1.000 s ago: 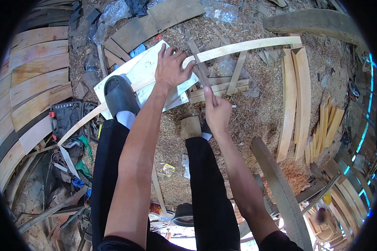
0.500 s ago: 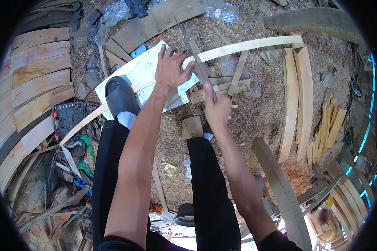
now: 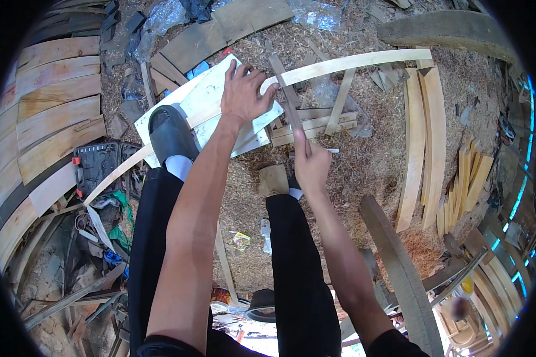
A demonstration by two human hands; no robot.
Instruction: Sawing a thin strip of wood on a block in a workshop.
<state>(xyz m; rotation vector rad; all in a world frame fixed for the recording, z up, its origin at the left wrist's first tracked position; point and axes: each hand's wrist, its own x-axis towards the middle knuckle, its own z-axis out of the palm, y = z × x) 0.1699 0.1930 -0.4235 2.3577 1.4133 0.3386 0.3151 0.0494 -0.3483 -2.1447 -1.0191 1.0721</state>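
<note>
A long, pale wood strip (image 3: 351,62) lies across a white board (image 3: 211,89) on the ground. My left hand (image 3: 244,95) presses down on the strip with its fingers spread, thumb toward the cut side. Farther left, my foot in a dark slipper (image 3: 171,132) stands on the same strip. My right hand (image 3: 312,169) is wrapped round the handle of what looks like a narrow handsaw (image 3: 293,110). Its dark blade crosses the strip just right of my left thumb; its teeth are too small to make out.
Curved planks (image 3: 433,143) lie at the right beside a bundle of short sticks (image 3: 467,178). Stacked boards (image 3: 59,101) fill the left side, near an open black tool case (image 3: 98,169). A thick curved beam (image 3: 396,268) rises by my right forearm. Sawdust covers the ground.
My right hand has drawn back toward me, showing more of the blade between hand and strip. My left hand and foot keep their places.
</note>
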